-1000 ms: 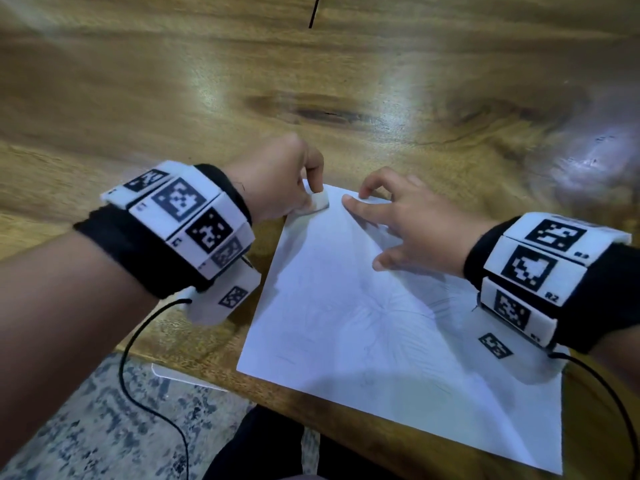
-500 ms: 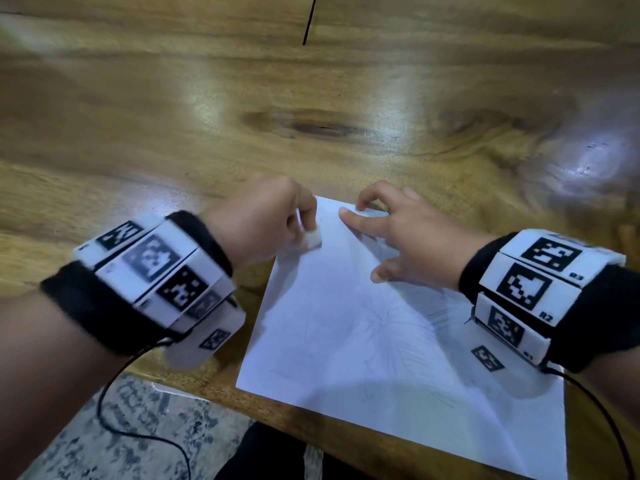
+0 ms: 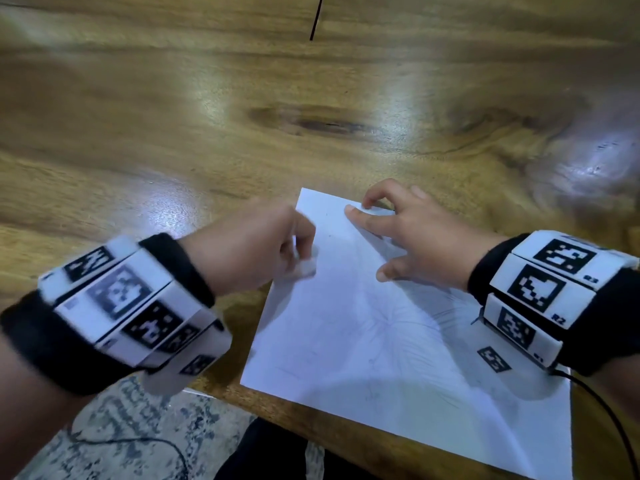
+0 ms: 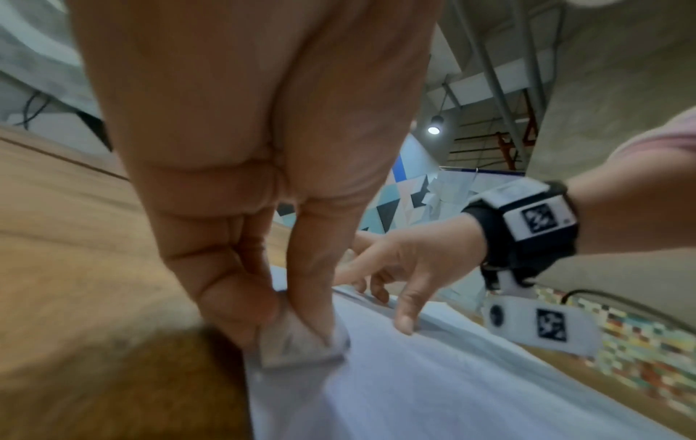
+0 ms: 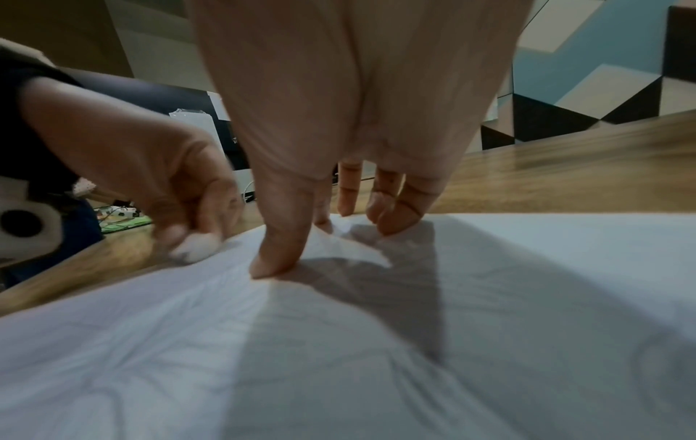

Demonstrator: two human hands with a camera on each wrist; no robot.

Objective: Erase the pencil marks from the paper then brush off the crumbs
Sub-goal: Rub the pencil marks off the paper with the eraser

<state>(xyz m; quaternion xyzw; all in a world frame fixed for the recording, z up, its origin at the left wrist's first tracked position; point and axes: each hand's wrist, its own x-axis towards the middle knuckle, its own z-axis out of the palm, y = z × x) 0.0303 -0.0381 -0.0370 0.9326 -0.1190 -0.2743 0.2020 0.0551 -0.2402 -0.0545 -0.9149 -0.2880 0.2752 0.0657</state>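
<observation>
Fingers and thumb of the left hand pinch the eraser, pressing it on the paper at its left edge. Right hand fingertips, spread and nearly straight, pin the far edge of the sheet, which lies at the near edge of the wooden table. Erasing appears to be under way: faint pencil lines remain at centre. The next stroke likely requires firm hold-down to prevent creasing. No containers are visible.

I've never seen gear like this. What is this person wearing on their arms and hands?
The hands are bare. Each wrist wears a black cuff ringed with white blocks printed with black square codes. A white camera pod hangs under each wrist, trailing a thin black cable.
</observation>
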